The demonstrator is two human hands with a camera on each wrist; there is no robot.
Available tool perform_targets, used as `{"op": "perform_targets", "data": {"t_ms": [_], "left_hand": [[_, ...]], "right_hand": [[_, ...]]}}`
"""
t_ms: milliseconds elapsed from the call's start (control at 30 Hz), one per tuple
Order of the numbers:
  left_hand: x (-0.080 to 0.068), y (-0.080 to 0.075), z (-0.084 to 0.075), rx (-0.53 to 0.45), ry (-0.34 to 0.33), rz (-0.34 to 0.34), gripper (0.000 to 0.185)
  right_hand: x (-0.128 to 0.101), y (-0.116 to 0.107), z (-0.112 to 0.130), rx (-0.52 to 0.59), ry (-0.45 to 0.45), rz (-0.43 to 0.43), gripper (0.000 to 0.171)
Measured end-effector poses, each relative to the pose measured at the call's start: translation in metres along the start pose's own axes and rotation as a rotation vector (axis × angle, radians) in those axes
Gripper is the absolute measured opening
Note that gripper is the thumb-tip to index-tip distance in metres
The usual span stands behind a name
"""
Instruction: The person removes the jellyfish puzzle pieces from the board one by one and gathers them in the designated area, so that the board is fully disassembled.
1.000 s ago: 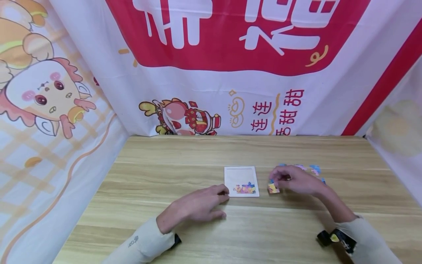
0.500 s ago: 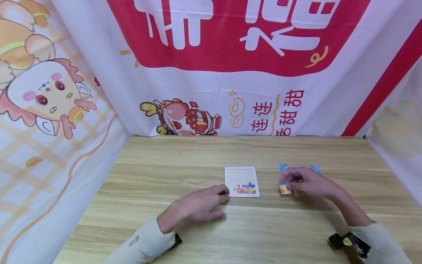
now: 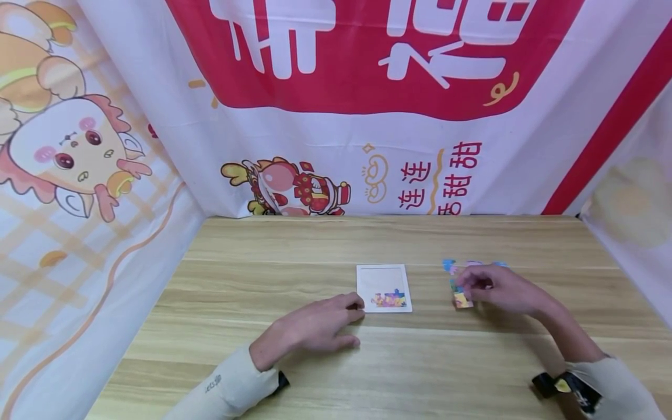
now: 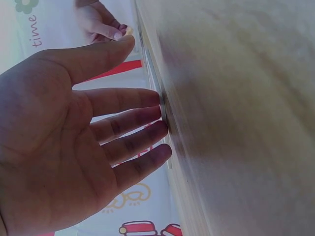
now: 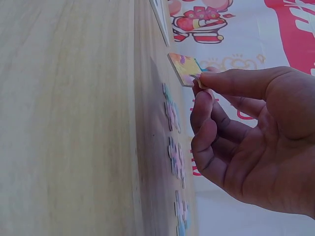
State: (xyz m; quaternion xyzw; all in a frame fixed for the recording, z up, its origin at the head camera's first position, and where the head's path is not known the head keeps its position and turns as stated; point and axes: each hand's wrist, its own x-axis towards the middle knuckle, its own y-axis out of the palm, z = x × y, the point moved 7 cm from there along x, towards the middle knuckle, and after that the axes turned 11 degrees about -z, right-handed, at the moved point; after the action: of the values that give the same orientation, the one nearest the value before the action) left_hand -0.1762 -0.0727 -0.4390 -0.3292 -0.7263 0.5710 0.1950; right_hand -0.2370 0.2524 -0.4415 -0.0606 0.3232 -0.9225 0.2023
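Observation:
A white puzzle tray [image 3: 378, 281] lies flat on the wooden table, with several joined pink, yellow and blue puzzle pieces [image 3: 389, 300] in its lower right part. My left hand [image 3: 325, 325] rests beside it, fingers extended and fingertips at its lower left edge. To the right of the tray, my right hand [image 3: 506, 290] pinches a mostly yellow puzzle piece [image 5: 182, 68] between thumb and fingers. In the right wrist view that piece is tilted and raised above the tabletop. Loose puzzle pieces [image 5: 177, 160] lie below and behind this hand, partly covered by it in the head view.
The wooden table [image 3: 294, 245] ends at the back against a white and red printed cloth [image 3: 315, 134]. Another printed cloth [image 3: 68, 262] hangs along the left side. Black straps sit at both wrists, over light sleeves [image 3: 226, 382].
My right hand has moved to the right, away from the tray, carrying the yellow puzzle piece over toward the loose pieces. The left hand and tray have stayed in place.

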Motion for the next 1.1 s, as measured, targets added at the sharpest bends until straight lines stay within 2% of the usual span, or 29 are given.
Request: {"op": "perform_targets", "data": {"t_ms": [133, 367, 533, 1100], "left_hand": [[0.0, 0.001, 0.0, 0.0, 0.002, 0.0, 0.063], [0.0, 0.002, -0.001, 0.002, 0.005, 0.005, 0.062], [0.001, 0.002, 0.0, 0.0, 0.004, 0.007, 0.063], [0.001, 0.0, 0.0, -0.006, 0.005, 0.014, 0.061]], "right_hand": [[-0.002, 0.0, -0.004, -0.003, 0.007, 0.006, 0.016], [-0.005, 0.003, -0.014, 0.004, 0.083, 0.014, 0.018], [-0.005, 0.005, -0.016, -0.01, 0.07, 0.012, 0.016], [-0.001, 0.01, -0.009, -0.195, 0.076, -0.016, 0.011]]}}
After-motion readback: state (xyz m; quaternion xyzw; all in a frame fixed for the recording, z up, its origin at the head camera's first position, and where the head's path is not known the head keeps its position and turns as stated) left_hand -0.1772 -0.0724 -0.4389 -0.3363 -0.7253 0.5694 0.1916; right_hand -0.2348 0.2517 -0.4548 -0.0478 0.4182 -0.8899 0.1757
